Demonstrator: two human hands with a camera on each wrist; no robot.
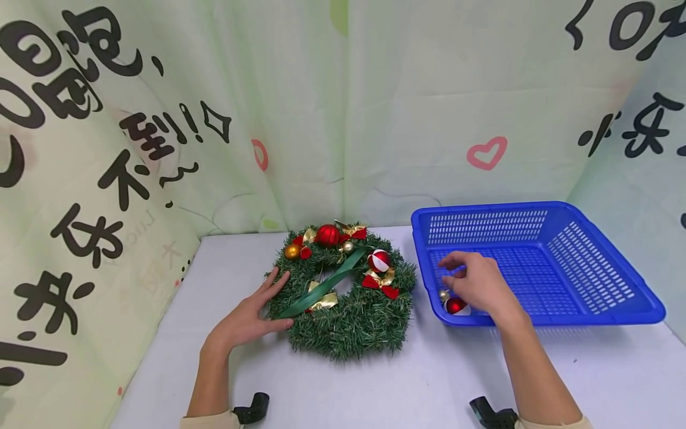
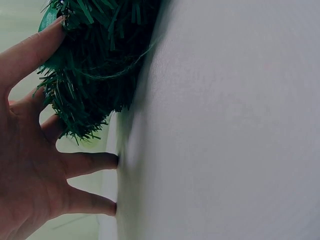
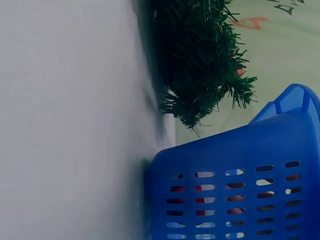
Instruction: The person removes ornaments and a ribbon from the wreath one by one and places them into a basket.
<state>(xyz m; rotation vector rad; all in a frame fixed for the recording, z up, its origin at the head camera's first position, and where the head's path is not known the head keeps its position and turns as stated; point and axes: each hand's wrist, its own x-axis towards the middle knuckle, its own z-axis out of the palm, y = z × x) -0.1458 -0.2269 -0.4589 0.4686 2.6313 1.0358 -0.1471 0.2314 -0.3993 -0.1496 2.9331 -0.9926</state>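
Observation:
A green tinsel wreath (image 1: 348,333) lies on the white table, trimmed with red, gold and striped baubles, red and gold bows and a dark green ribbon (image 1: 324,286). Against its left side rests my left hand (image 1: 252,316), fingers spread; in the left wrist view two fingertips (image 2: 107,161) touch the tabletop. My right hand (image 1: 479,283) reaches into the left end of a blue plastic basket (image 1: 536,320), fingers bent loosely with nothing visible between them. Just below it sit a red and white bauble (image 1: 455,305) and a small gold bauble (image 1: 444,295).
The basket's slotted wall (image 3: 230,150) stands close to the wreath's right side. A printed curtain (image 1: 402,119) hangs behind the table and along both sides. Black wrist-worn devices (image 1: 254,408) show at the bottom edge by each sleeve.

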